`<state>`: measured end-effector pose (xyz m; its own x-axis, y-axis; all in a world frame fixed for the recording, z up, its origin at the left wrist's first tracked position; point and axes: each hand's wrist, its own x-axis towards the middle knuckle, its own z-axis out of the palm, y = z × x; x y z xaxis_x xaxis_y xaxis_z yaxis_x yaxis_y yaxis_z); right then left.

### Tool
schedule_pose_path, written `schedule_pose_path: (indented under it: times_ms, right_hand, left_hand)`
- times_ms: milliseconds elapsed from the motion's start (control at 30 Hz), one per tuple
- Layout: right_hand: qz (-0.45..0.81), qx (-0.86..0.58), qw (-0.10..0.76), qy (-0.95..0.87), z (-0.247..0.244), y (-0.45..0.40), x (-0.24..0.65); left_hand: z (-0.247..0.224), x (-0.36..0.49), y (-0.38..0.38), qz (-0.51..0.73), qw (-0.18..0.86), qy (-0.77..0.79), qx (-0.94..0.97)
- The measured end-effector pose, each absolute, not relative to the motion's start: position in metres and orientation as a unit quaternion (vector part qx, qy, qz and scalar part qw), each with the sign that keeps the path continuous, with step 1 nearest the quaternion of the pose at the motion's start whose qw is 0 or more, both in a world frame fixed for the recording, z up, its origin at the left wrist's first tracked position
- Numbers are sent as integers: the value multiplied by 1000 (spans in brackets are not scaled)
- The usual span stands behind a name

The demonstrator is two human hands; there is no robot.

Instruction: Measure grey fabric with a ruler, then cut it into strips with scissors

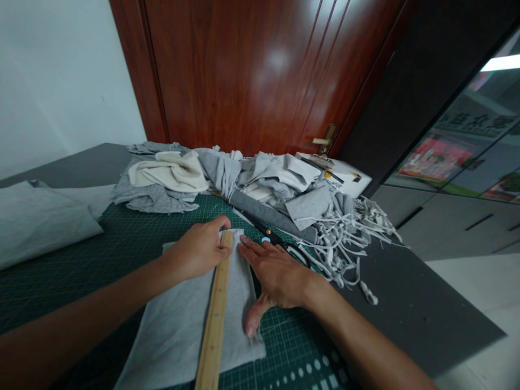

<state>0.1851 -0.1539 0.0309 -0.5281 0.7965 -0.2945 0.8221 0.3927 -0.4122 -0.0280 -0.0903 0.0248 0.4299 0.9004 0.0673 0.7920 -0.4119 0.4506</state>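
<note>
A light grey cloth [182, 319] lies flat on the green cutting mat [292, 341]. Lengthwise over it runs a wooden ruler [215, 314], nearer the cloth's right edge. My left hand [199, 246] is closed on the ruler's far end, thumb and forefinger at its two sides. Spread out, my right hand [280, 273] rests at the cloth's right edge, with its thumb on the fabric and its fingertips by the far right corner. Black scissors [270, 234] lie just beyond the right hand, partly hidden by it.
A heap of grey and white cloths [268, 179] fills the table's far side, with thin fabric strips [337, 244] at its right. A folded grey cloth [44, 216] lies at the left. Behind are a white box [353, 179] and a wooden door [244, 70].
</note>
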Motion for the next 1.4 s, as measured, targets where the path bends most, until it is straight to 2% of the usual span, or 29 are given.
schedule_pose_path:
  times_ms: [200,433,933,1233,1400]
  right_hand:
    - [-257,488,23,834,32,-155,184]
    - [-264,482,27,835,33,-154,185]
    - [-248,485,31,838,38,-154,183]
    - [-259,487,24,834,38,-154,184]
    - [-266,493,29,828,42,-155,183]
  left_hand:
    - [22,-22,-86,166,203,520,813]
    - [17,-18,-90,181,135,480,848]
    - [25,-7,-94,141,107,518,837]
    - [26,-3,-90,185,126,524,822]
    - [24,-5,-82,244,191,524,794]
